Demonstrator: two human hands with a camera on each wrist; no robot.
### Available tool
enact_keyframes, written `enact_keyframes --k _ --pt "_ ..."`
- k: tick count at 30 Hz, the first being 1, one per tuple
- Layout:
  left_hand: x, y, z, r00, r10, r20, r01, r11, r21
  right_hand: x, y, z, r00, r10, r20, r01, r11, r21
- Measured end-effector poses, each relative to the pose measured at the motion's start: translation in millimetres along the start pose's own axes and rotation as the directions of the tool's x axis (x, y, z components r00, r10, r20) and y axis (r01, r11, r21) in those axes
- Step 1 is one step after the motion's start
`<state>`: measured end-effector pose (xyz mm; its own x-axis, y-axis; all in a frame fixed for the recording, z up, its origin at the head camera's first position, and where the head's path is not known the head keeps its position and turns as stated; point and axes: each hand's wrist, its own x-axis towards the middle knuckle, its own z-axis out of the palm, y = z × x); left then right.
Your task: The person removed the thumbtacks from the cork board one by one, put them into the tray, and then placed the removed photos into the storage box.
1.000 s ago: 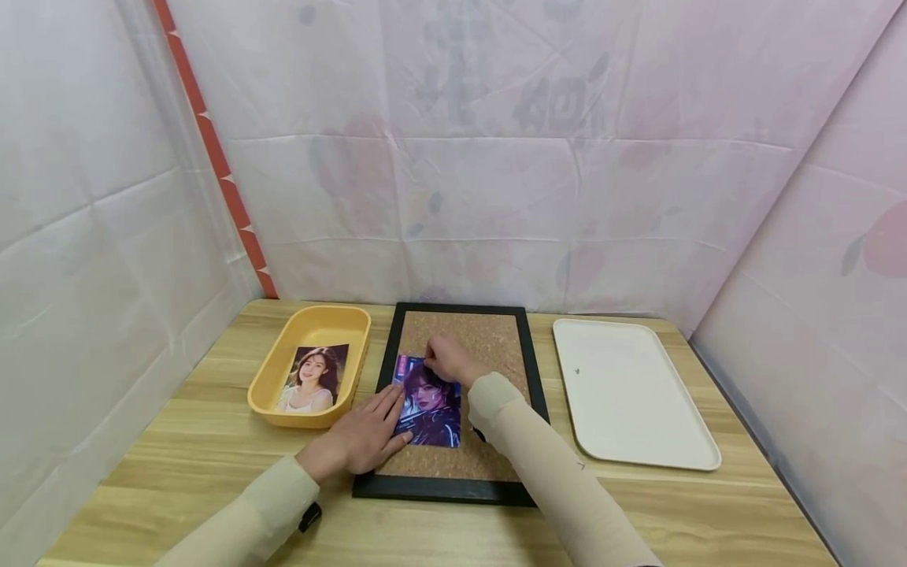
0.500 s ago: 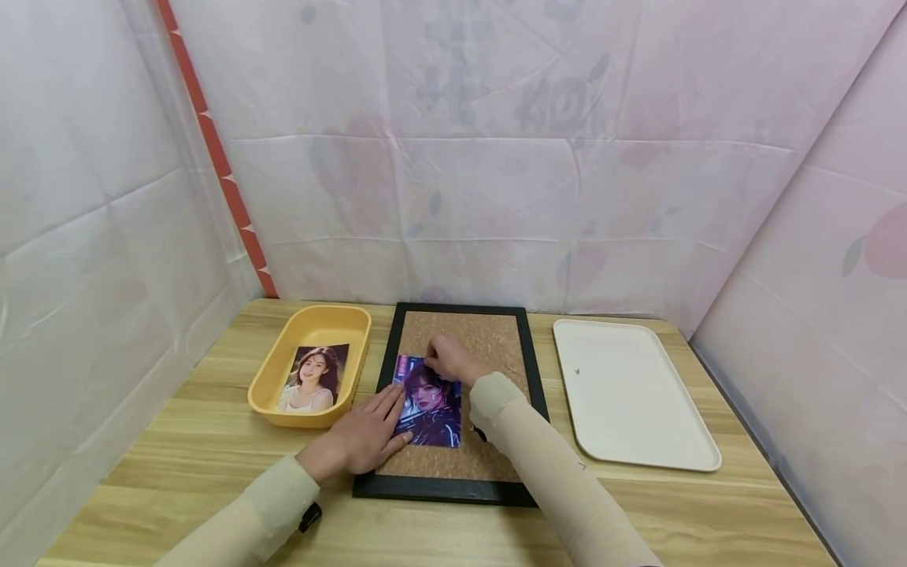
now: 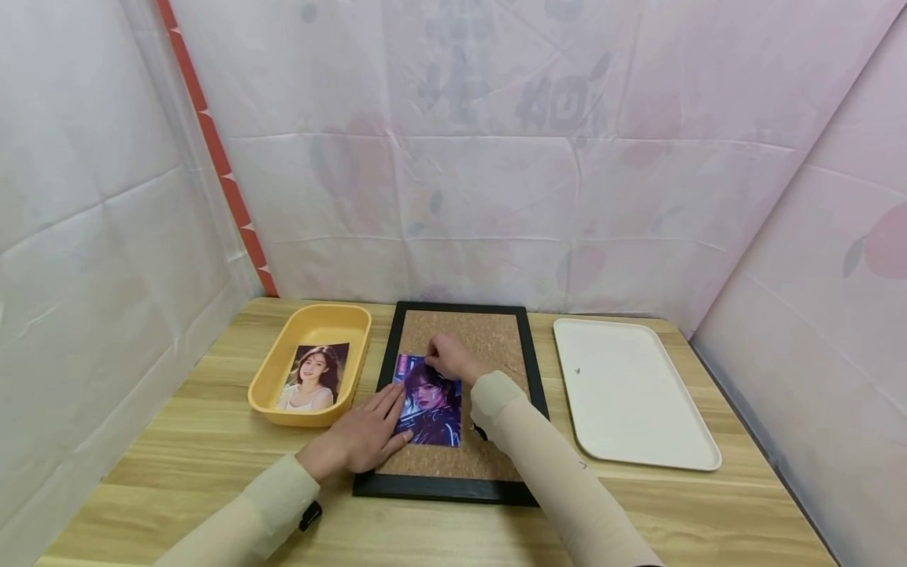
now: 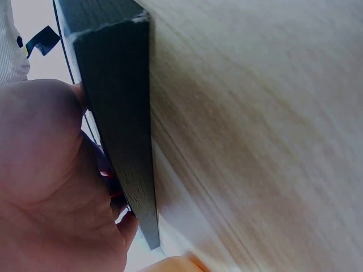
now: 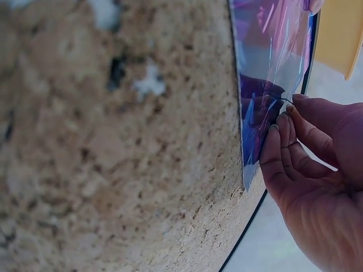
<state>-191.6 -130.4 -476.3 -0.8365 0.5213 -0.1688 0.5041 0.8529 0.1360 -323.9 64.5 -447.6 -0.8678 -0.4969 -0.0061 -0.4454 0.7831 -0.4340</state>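
Note:
A purple-blue picture (image 3: 434,413) lies on the left part of a black-framed cork board (image 3: 489,465). Spread fingers of the left hand (image 3: 363,438) rest on its left edge, the palm crossing the board's frame (image 4: 122,107). At the picture's top edge, the right hand (image 3: 449,359) is bent down with its fingertips on or just over the paper. In the right wrist view, thumb and forefinger of that hand (image 5: 317,164) pinch a small, thin dark item (image 5: 279,98) against the glossy picture (image 5: 272,51); what it is cannot be told.
Left of the board stands a yellow tray (image 3: 265,394) holding a portrait photo (image 3: 312,378). A white tray (image 3: 638,394) lies to the right, with a tiny dark mark or object on it. Fabric walls (image 3: 496,189) enclose the wooden table (image 3: 163,472) behind and at both sides.

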Motion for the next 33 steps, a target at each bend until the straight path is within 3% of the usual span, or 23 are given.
enact_keyframes --k 12,33 --pt "-0.6 0.5 -1.0 1.000 0.000 -0.001 0.000 1.000 -0.003 -1.2 2 0 1.000 0.007 -0.003 -0.007 0.999 0.041" --pt "0.1 2.0 -2.9 1.000 -0.010 0.019 0.010 1.000 -0.015 -1.9 13 -8 0.999 0.000 0.038 -0.008 0.977 0.212"
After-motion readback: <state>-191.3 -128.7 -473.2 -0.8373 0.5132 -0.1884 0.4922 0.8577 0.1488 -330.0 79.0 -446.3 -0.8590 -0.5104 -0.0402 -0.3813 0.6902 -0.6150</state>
